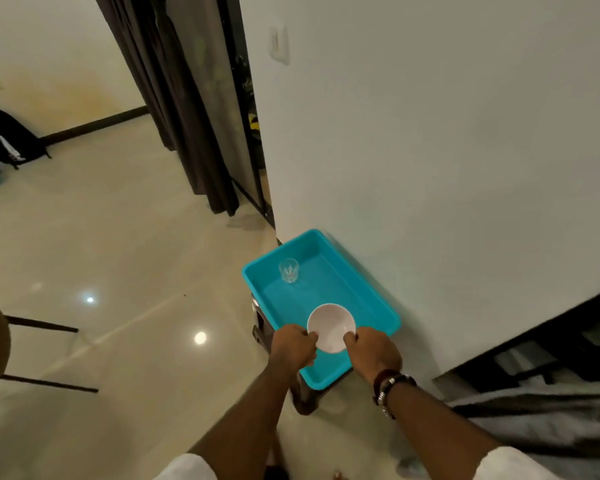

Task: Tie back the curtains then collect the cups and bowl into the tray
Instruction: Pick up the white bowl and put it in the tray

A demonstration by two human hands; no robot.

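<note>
both hands hold a white bowl (331, 327) over the near part of a turquoise tray (378, 308), the left hand (293, 344) pinching its left rim and the right hand (374, 351) its right rim. a clear glass cup (288, 270) stands upright in the tray's far left corner. the tray rests on a dark stool (262, 327) beside a white wall (430, 133). a dark curtain (174, 98) hangs at the far left.

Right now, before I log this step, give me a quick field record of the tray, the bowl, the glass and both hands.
tray: turquoise, on a dark stand beside the white wall
bowl: white, upright, over the tray's near end; whether it touches the floor of the tray cannot be told
glass cup: clear, upright, in the tray's far end
left hand: grips the bowl's left rim
right hand: grips the bowl's right rim
curtain: dark, hanging at the doorway
</note>
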